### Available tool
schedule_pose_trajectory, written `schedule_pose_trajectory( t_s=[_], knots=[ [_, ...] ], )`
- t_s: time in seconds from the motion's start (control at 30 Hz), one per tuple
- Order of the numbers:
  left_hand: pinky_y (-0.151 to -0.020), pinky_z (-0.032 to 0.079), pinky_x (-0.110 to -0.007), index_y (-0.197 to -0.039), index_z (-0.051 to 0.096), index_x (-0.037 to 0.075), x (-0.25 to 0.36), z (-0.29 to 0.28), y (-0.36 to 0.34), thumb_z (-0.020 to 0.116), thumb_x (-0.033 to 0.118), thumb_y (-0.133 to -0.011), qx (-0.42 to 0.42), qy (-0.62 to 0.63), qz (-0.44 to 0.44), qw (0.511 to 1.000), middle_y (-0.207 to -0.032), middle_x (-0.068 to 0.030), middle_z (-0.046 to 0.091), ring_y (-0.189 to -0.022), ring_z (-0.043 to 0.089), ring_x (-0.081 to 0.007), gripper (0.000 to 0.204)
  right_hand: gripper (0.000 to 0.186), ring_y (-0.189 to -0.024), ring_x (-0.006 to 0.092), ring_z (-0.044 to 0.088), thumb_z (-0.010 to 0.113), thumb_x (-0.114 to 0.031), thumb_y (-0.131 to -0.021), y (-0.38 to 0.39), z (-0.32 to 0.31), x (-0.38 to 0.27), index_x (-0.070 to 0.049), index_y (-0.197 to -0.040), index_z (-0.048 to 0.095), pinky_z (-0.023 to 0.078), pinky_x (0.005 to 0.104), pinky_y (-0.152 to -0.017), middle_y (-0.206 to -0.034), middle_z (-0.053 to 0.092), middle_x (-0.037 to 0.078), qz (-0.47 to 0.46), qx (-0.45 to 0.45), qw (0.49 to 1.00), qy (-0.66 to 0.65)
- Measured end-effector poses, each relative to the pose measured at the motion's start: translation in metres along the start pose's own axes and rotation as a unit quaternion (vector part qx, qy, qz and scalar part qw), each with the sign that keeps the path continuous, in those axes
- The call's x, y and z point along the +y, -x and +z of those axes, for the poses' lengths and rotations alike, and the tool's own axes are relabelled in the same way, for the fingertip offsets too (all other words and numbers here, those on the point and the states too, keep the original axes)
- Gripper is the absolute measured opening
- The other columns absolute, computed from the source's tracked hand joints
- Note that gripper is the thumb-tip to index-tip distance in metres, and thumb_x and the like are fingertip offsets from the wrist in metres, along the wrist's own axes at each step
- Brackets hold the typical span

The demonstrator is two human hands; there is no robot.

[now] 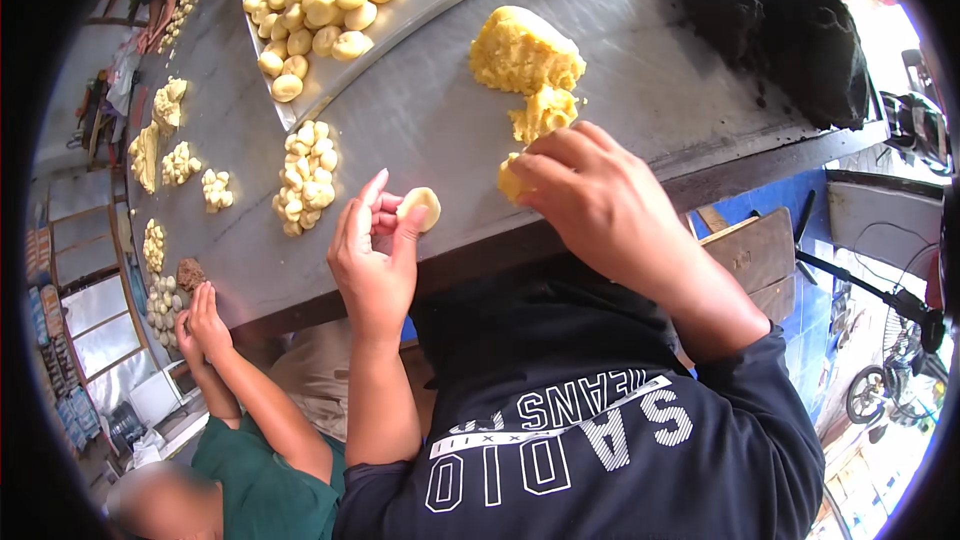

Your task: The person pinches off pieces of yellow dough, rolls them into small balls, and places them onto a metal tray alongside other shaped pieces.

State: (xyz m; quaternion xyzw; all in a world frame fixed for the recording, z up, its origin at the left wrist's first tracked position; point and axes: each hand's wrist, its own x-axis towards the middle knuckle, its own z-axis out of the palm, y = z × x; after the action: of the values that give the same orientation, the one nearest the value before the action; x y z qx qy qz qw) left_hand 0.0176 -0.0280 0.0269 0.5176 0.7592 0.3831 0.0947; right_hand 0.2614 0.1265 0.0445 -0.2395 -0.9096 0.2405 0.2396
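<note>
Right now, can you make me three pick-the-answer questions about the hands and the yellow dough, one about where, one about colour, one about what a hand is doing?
1. Where is the big lump of yellow dough?
A. on the grey metal table
B. on the floor
C. in a bowl

2. What colour is the heap at the far right of the table?
A. white
B. black
C. red

3. What is the left hand doing?
A. resting flat and empty
B. gripping a knife
C. holding a small flattened dough piece

Answers:
1 A, the lump sits straight on the table, beyond the right hand.
2 B, the heap is dark black.
3 C, the dough piece is pinched at the fingertips.
</note>
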Motion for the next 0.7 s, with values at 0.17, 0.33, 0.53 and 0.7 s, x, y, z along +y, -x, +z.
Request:
schedule_pose_trajectory(
  t_s=[0.17, 0.33, 0.53, 0.7],
  knots=[
    [-0.081, 0.065, -0.033, -0.136, 0.081, -0.001, -0.010, -0.005, 0.000, 0.083, 0.009, -0.107, -0.019, -0.024, 0.028, 0.999, -0.105, -0.0087, 0.080, -0.087, 0.076, -0.0168, 0.031, 0.036, -0.105, 0.0314, 0.072, 0.087, -0.005, -0.090, -0.003, -0.011, -0.004, -0.010, -0.125, 0.081, 0.063, 0.0446, -0.092, -0.117, 0.074, 0.009, 0.007, 0.065, 0.997, -0.040],
    [-0.096, 0.066, -0.032, -0.151, 0.067, -0.008, 0.009, 0.012, 0.001, 0.074, 0.008, -0.114, -0.015, 0.271, -0.137, 0.953, -0.131, -0.0183, 0.082, -0.109, 0.079, -0.0174, 0.042, 0.031, -0.106, 0.0321, 0.075, 0.083, -0.009, -0.094, 0.002, -0.002, -0.007, -0.008, -0.125, 0.079, 0.064, 0.0440, -0.090, -0.121, 0.074, 0.010, -0.015, -0.036, 0.999, 0.007],
    [-0.113, 0.061, -0.040, -0.167, 0.049, -0.011, 0.032, 0.019, -0.014, 0.058, 0.018, -0.123, -0.078, 0.411, -0.200, 0.886, -0.148, -0.0234, 0.075, -0.126, 0.078, -0.0238, 0.054, 0.033, -0.111, 0.0317, 0.075, 0.079, -0.010, -0.095, -0.018, 0.018, -0.024, -0.009, -0.128, 0.078, 0.065, 0.0433, -0.091, -0.127, 0.074, 0.011, -0.048, 0.043, 0.995, -0.076],
    [-0.116, 0.060, -0.038, -0.171, 0.042, -0.011, 0.067, 0.017, -0.008, 0.042, 0.030, -0.128, -0.067, 0.490, -0.143, 0.857, -0.168, -0.0274, 0.058, -0.145, 0.067, -0.0268, 0.059, 0.029, -0.099, 0.0302, 0.080, 0.086, -0.008, -0.094, -0.024, 0.025, -0.015, -0.010, -0.123, 0.083, 0.067, 0.0411, -0.084, -0.120, 0.078, 0.010, -0.056, 0.119, 0.986, -0.107]
  ],
)
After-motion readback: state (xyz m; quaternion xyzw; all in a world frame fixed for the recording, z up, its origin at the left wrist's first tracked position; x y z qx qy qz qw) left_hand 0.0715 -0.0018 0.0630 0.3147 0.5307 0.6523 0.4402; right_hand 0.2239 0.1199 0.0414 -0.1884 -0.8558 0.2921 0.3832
